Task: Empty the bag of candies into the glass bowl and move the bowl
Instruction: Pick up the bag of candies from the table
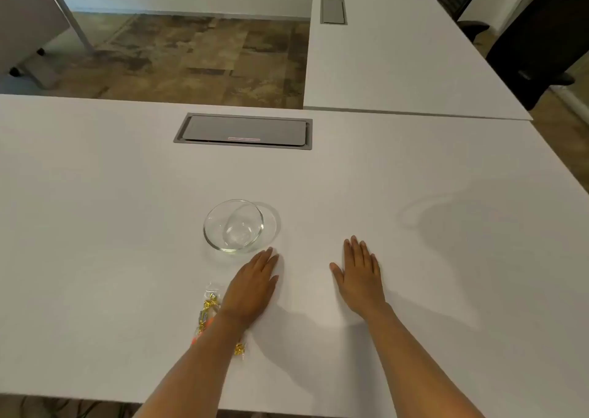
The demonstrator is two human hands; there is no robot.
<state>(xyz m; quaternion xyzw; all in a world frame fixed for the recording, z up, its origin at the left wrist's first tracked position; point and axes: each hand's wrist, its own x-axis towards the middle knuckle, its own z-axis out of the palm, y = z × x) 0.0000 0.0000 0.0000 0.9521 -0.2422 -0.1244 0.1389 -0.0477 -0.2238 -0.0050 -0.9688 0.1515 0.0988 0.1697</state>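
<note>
A clear glass bowl (pixel 233 225) stands empty on the white table (pixel 95 226), a little left of centre. A clear plastic bag of gold-wrapped candies (pixel 210 309) lies flat near the front edge, partly hidden under my left forearm. My left hand (pixel 251 285) rests flat on the table, palm down, fingertips just short of the bowl's near rim, holding nothing. My right hand (pixel 360 274) also lies flat and palm down, to the right of the bowl, holding nothing.
A grey cable hatch (pixel 243 130) is set into the table behind the bowl. A second white table (pixel 398 67) with its own hatch adjoins at the back right. Black chairs (pixel 535 44) stand at the far right. The table's front edge runs below my forearms.
</note>
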